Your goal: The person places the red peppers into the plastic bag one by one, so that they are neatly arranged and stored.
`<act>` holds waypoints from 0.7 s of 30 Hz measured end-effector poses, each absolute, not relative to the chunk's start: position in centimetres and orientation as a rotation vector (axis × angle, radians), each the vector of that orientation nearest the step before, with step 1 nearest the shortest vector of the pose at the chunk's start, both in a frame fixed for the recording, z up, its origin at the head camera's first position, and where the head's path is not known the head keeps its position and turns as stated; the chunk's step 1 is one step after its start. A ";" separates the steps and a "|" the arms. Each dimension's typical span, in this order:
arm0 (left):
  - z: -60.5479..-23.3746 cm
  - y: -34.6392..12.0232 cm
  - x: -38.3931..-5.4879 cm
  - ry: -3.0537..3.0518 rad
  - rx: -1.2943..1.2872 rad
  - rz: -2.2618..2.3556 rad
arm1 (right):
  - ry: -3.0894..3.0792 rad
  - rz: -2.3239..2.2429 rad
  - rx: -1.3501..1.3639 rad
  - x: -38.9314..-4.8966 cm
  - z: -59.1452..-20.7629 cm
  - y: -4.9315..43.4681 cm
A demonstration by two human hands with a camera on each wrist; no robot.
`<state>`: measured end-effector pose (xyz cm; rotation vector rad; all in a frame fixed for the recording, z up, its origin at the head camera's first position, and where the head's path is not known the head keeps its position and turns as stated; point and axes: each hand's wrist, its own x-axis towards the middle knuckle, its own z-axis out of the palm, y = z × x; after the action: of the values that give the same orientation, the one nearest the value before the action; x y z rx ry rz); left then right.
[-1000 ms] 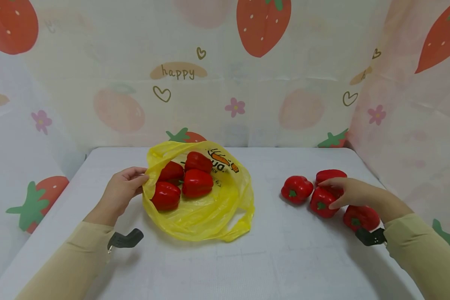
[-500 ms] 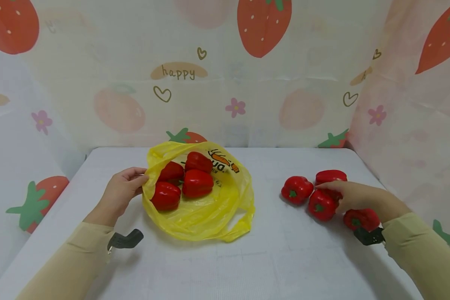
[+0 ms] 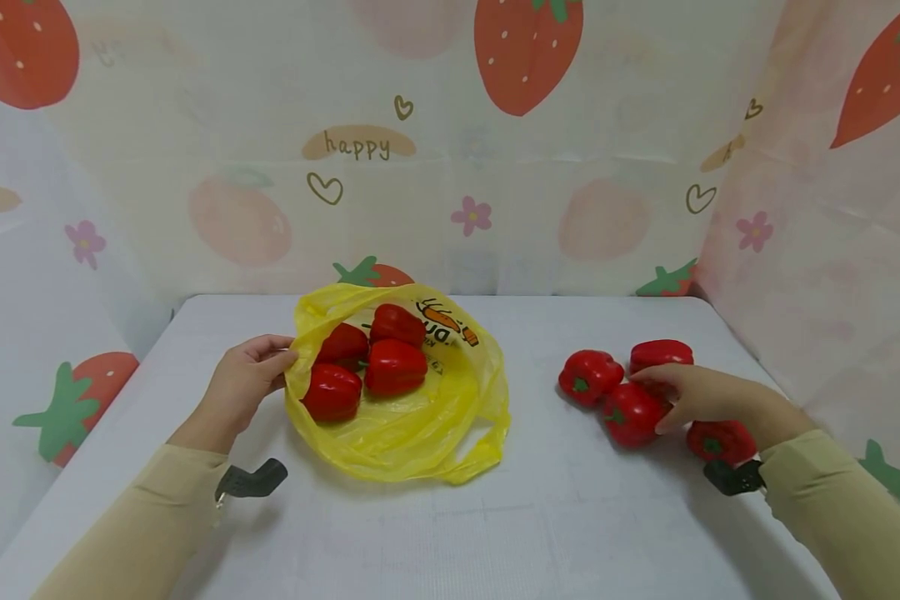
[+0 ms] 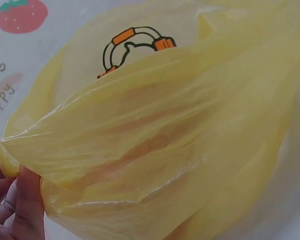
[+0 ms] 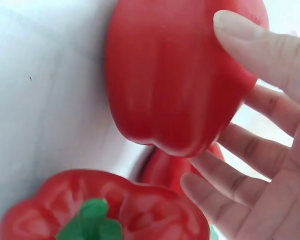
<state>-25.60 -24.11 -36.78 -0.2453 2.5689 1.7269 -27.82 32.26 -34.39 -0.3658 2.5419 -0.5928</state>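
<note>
On the left of the table lies a yellow plastic bag (image 3: 412, 437), mouth toward me, with several red bell peppers (image 3: 395, 367) inside. My left hand (image 3: 243, 375) pinches the left edge of its mouth between thumb and fingers; in the left wrist view the thin plastic (image 4: 155, 150) stretches away from the fingertips. On the right, my right hand (image 3: 708, 400) has its thumb and fingers about a red bell pepper (image 3: 630, 417). The right wrist view shows the thumb on that pepper (image 5: 175, 75) and fingers behind it, partly hidden.
Three other red bell peppers lie close by: one to the left (image 3: 590, 377), one behind (image 3: 662, 353) and one by the right wrist (image 3: 720, 442). White table surface (image 3: 525, 500) lies between bag and peppers. A printed curtain (image 3: 525, 208) hangs at the back and sides.
The bell pepper at my right hand has shifted left and turned, nudging its left neighbour slightly left. My right hand has moved slightly left. The left hand and bag have stayed put.
</note>
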 end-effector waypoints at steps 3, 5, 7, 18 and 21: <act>-36.8 -24.1 -25.6 2.567 -0.246 1.725 | 2.534 -0.595 -0.386 -27.8 -34.4 32.0; -36.8 -24.1 -25.6 2.565 -0.245 1.725 | 2.528 -0.588 -0.387 -27.7 -34.3 31.8; -36.8 -24.1 -25.6 2.563 -0.247 1.724 | 2.521 -0.590 -0.386 -27.6 -34.2 31.6; -36.9 -24.1 -25.7 2.552 -0.242 1.726 | 2.546 -0.635 -0.435 -27.1 -34.9 31.5; -36.9 -24.1 -25.6 2.554 -0.240 1.725 | 2.554 -0.665 -0.444 -27.0 -35.1 31.4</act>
<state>-25.63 -24.08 -36.91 -0.2397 2.5538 1.7246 -26.96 31.39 -35.12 -0.4444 2.5542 -0.6653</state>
